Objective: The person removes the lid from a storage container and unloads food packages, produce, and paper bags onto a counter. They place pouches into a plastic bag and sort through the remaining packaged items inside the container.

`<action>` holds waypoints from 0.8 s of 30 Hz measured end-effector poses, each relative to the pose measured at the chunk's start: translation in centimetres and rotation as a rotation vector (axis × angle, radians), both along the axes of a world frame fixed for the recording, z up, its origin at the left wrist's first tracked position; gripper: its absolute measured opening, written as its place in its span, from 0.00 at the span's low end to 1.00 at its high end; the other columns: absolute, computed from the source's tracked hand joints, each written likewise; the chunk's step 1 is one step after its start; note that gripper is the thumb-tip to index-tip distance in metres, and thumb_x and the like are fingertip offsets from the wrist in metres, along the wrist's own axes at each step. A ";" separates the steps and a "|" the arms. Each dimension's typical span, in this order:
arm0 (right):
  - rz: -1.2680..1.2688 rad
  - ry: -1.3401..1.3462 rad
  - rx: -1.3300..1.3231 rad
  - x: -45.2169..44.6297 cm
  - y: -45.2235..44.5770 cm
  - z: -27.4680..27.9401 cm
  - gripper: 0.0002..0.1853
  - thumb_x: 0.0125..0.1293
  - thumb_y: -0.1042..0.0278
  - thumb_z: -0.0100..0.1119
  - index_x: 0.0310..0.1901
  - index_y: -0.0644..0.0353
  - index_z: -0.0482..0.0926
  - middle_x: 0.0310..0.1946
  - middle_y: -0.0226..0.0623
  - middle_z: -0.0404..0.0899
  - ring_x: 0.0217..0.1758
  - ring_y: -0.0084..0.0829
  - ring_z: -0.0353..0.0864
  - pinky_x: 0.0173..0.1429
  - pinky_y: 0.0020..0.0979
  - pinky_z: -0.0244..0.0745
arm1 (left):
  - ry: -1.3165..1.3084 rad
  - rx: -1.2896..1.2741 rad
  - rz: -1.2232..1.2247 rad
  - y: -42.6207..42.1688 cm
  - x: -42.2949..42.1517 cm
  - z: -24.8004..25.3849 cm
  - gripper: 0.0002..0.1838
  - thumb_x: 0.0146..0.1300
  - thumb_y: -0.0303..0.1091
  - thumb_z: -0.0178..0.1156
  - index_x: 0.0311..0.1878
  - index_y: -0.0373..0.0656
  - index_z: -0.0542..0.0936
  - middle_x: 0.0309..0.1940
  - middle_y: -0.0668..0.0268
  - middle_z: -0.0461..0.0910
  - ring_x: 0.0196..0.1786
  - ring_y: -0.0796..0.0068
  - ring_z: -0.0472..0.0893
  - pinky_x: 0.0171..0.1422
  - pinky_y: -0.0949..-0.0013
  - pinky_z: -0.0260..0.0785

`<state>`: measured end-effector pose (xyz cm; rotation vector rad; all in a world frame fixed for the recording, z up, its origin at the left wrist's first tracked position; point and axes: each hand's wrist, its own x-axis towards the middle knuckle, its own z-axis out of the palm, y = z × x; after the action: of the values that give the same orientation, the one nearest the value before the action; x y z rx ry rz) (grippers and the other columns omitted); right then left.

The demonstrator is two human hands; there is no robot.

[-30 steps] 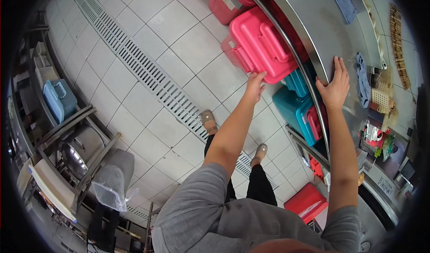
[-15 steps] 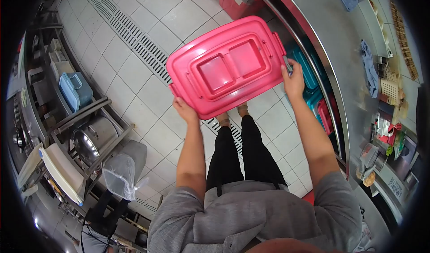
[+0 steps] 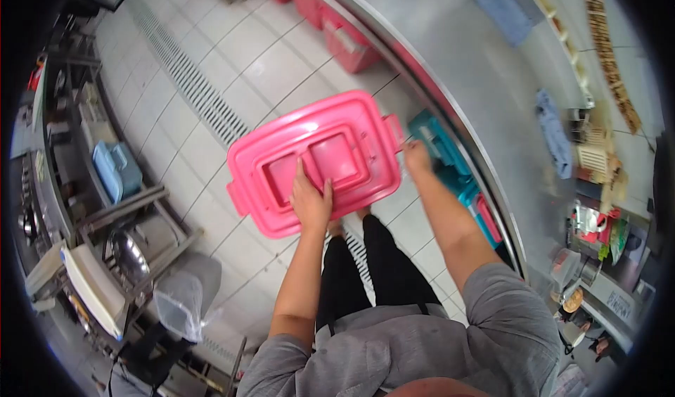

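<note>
pink lid [image 3: 335,161], tiled floor [image 3: 201,179] past its edges, left fingers [image 3: 301,175] half-spread on top, right fingers [image 3: 410,146] curled alongside, grip unclear

Steel counter [image 3: 450,66], slotted drain [image 3: 200,96], floor tiles [image 3: 278,63] — a commercial kitchen.

Around me: white tiled floor [image 3: 218,210]; slotted drain grate [image 3: 204,105] set in it, running away ahead. 
On my left: metal rack [image 3: 121,210]; pale blue box [image 3: 116,170], handle on top; shiny round metal bowl [image 3: 129,254]; white tray [image 3: 93,291], tilted; grey bin [image 3: 200,274], clear plastic bag [image 3: 181,305] at mouth. 
On my right: steel counter [image 3: 429,38]; two blue cloths [image 3: 505,14], apart, lying on it; beige basket [image 3: 594,159]. Below counter edge: red boxes [image 3: 348,42], teal boxes [image 3: 439,144].
</note>
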<state>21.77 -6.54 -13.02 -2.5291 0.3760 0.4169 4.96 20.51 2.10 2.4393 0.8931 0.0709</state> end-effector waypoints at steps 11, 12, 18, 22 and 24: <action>0.122 0.180 0.812 -9.6 0.8 21.4 0.17 0.72 0.66 0.62 0.57 0.65 0.75 0.43 0.37 0.82 0.48 0.25 0.80 0.53 0.28 0.75 | -0.393 -0.188 0.127 2.6 -1.2 10.6 0.42 0.60 0.24 0.62 0.78 0.41 0.57 0.65 0.47 0.74 0.65 0.55 0.78 0.70 0.61 0.68; 0.107 0.178 0.821 -10.0 0.7 24.7 0.17 0.72 0.66 0.62 0.57 0.65 0.75 0.43 0.37 0.82 0.48 0.25 0.80 0.53 0.28 0.75 | -0.444 -0.166 0.083 2.4 -0.5 13.5 0.41 0.61 0.23 0.62 0.78 0.39 0.57 0.67 0.48 0.73 0.68 0.57 0.75 0.72 0.61 0.64; -0.340 -0.279 0.879 -12.9 -5.6 30.5 0.13 0.78 0.67 0.54 0.58 0.62 0.74 0.48 0.31 0.78 0.51 0.22 0.75 0.59 0.26 0.70 | -0.373 -0.155 -0.488 -4.5 8.3 25.9 0.39 0.62 0.22 0.61 0.77 0.34 0.59 0.73 0.50 0.66 0.72 0.55 0.71 0.76 0.59 0.60; -0.539 -0.494 0.693 -13.2 -13.0 31.0 0.14 0.79 0.63 0.52 0.57 0.62 0.74 0.49 0.32 0.76 0.50 0.22 0.73 0.59 0.26 0.68 | -0.427 -0.132 -0.810 -13.6 17.6 26.0 0.38 0.56 0.27 0.63 0.72 0.36 0.66 0.56 0.45 0.78 0.58 0.46 0.78 0.63 0.51 0.71; -0.526 -0.442 0.563 -12.9 -18.0 30.7 0.15 0.79 0.60 0.53 0.56 0.63 0.74 0.47 0.32 0.77 0.49 0.22 0.73 0.58 0.26 0.68 | -0.491 -0.169 -0.872 -18.7 21.3 24.1 0.29 0.61 0.27 0.59 0.66 0.31 0.70 0.38 0.53 0.81 0.49 0.51 0.81 0.53 0.48 0.74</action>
<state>8.83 -24.51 17.70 -1.8111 0.6213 -0.2159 26.27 1.80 26.19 2.2821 -0.3782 0.2455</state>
